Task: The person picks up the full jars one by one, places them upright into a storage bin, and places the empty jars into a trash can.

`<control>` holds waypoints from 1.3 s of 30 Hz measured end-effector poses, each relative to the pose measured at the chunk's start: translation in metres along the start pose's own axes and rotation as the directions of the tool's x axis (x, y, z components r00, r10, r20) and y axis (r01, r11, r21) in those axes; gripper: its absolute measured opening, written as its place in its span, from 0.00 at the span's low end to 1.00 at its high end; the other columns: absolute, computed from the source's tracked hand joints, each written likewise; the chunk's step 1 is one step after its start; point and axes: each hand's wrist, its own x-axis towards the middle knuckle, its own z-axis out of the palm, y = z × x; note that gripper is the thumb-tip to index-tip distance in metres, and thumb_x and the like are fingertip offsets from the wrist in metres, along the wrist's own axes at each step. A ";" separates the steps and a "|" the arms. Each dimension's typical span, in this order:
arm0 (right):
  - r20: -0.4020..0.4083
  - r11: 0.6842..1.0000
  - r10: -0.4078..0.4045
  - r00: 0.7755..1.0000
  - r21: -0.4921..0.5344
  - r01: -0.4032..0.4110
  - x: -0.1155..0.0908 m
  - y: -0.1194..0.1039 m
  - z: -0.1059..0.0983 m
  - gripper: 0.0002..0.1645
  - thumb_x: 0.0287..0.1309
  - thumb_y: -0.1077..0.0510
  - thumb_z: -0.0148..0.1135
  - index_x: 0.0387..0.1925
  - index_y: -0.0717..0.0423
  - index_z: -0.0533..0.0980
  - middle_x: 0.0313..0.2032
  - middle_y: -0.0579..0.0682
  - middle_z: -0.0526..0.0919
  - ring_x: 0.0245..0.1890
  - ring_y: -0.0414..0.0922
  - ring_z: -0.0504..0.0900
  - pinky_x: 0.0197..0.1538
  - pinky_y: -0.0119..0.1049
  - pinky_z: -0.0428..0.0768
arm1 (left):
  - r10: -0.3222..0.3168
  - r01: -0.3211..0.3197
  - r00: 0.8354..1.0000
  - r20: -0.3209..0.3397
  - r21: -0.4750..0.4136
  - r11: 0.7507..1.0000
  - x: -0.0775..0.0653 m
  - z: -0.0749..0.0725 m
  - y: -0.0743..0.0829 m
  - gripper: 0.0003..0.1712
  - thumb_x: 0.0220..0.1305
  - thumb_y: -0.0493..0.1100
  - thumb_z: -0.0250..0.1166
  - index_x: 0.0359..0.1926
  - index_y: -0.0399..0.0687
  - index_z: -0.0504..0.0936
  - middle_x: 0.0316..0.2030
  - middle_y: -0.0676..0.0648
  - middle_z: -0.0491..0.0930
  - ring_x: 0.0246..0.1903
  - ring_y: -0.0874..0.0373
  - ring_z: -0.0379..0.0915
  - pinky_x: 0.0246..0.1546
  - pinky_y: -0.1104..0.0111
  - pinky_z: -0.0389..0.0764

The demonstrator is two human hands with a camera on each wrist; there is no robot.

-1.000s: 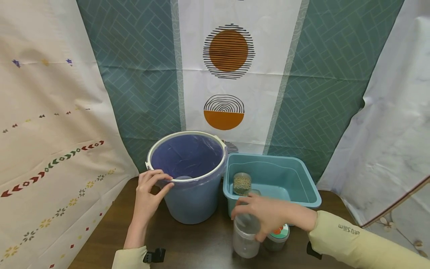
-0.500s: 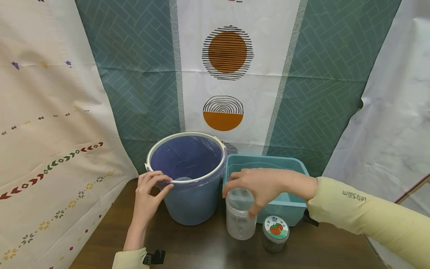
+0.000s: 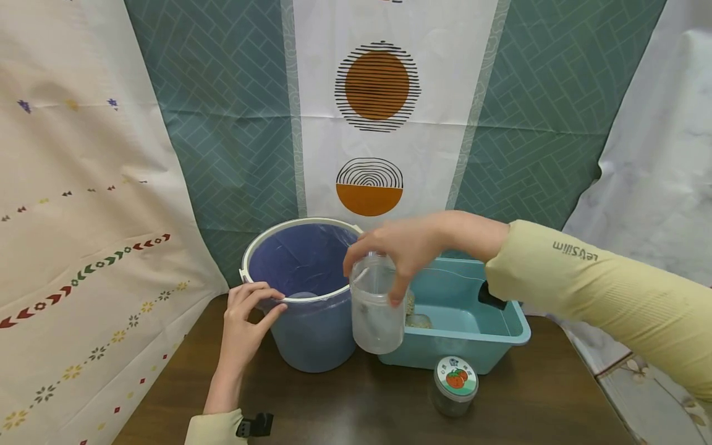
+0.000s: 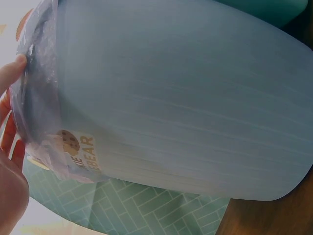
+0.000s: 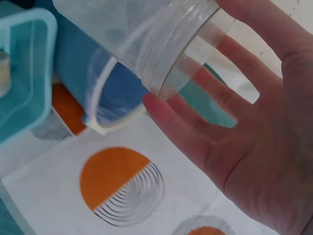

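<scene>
My right hand [image 3: 408,247] grips a clear plastic jar [image 3: 378,324] around its threaded mouth, fingers and thumb on opposite sides. The jar looks lidless and hangs upright in the air, just in front of the bin's right side. In the right wrist view, the jar's wall [image 5: 122,29] is see-through and no contents show. My left hand [image 3: 245,321] pinches the white rim of the blue bin [image 3: 311,346] at its near left. A thin plastic bag [image 4: 41,93] lines the bin and folds over that rim. A pale round shape [image 3: 303,295] shows inside the bin.
Right of the bin stands a teal basin [image 3: 461,349], with jars [image 3: 418,321] partly hidden behind my held jar. In front of it, a small jar with a fruit-pictured lid [image 3: 455,386] stands on the dark wooden table [image 3: 334,411]. A patterned cloth [image 3: 239,154] hangs behind.
My right hand has lifted the clear jar off the table area, up and left toward the bin. The small lidded jar is uncovered from behind it. My left hand has stayed put.
</scene>
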 end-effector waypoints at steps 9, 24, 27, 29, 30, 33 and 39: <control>-0.035 0.998 0.052 0.998 -0.036 -0.053 0.017 -0.005 -0.046 0.43 0.47 0.52 0.77 0.66 0.36 0.69 0.67 0.43 0.69 0.66 0.45 0.68 0.66 0.49 0.73 | 0.011 -0.011 1.000 0.011 0.000 1.000 0.002 0.000 0.005 0.19 0.42 0.30 0.79 0.37 0.50 0.87 0.40 0.48 0.80 0.49 0.61 0.63 0.54 0.74 0.58; -0.094 0.993 0.093 0.991 -0.065 -0.100 0.053 -0.002 -0.079 0.41 0.53 0.56 0.72 0.67 0.36 0.66 0.71 0.44 0.64 0.71 0.45 0.61 0.72 0.45 0.65 | -0.041 0.041 0.999 0.007 -0.011 0.999 0.005 -0.002 0.016 0.16 0.42 0.25 0.76 0.34 0.42 0.86 0.39 0.42 0.79 0.48 0.62 0.62 0.55 0.75 0.57; -0.103 0.992 0.109 0.989 -0.050 -0.114 0.063 0.000 -0.077 0.41 0.53 0.57 0.72 0.67 0.36 0.66 0.71 0.44 0.63 0.72 0.44 0.59 0.73 0.45 0.64 | -0.053 0.053 0.999 0.012 -0.015 0.998 0.005 -0.003 0.016 0.16 0.43 0.26 0.76 0.34 0.42 0.87 0.39 0.43 0.79 0.49 0.63 0.62 0.55 0.75 0.57; -0.103 0.992 0.118 0.988 -0.034 -0.122 0.071 0.001 -0.074 0.42 0.52 0.58 0.72 0.67 0.35 0.66 0.71 0.44 0.62 0.72 0.45 0.58 0.72 0.46 0.64 | -0.035 0.035 0.999 0.008 -0.012 0.999 0.004 -0.003 0.013 0.17 0.42 0.27 0.77 0.35 0.45 0.87 0.40 0.44 0.80 0.49 0.62 0.62 0.55 0.74 0.57; -0.101 0.992 0.120 0.988 -0.023 -0.123 0.075 0.001 -0.071 0.42 0.52 0.58 0.73 0.66 0.35 0.66 0.71 0.44 0.62 0.72 0.45 0.58 0.72 0.47 0.64 | -0.025 0.025 1.000 0.005 -0.008 1.000 0.003 -0.002 0.008 0.17 0.42 0.27 0.78 0.35 0.47 0.87 0.40 0.45 0.80 0.49 0.62 0.62 0.55 0.74 0.58; -0.094 0.992 0.120 0.988 -0.023 -0.122 0.084 0.001 -0.063 0.43 0.50 0.59 0.74 0.66 0.34 0.67 0.72 0.43 0.61 0.73 0.45 0.57 0.71 0.47 0.66 | -0.005 0.005 1.000 0.002 -0.004 1.000 0.001 -0.001 0.003 0.19 0.41 0.28 0.78 0.36 0.48 0.87 0.40 0.46 0.81 0.49 0.61 0.63 0.54 0.74 0.58; -0.084 0.993 0.044 0.995 -0.103 -0.053 0.099 0.003 -0.044 0.45 0.50 0.55 0.76 0.68 0.35 0.66 0.72 0.44 0.63 0.73 0.45 0.60 0.70 0.47 0.68 | -0.009 0.009 1.000 0.012 0.004 1.000 0.003 -0.002 0.004 0.18 0.43 0.30 0.78 0.36 0.51 0.87 0.40 0.48 0.81 0.49 0.64 0.63 0.54 0.73 0.58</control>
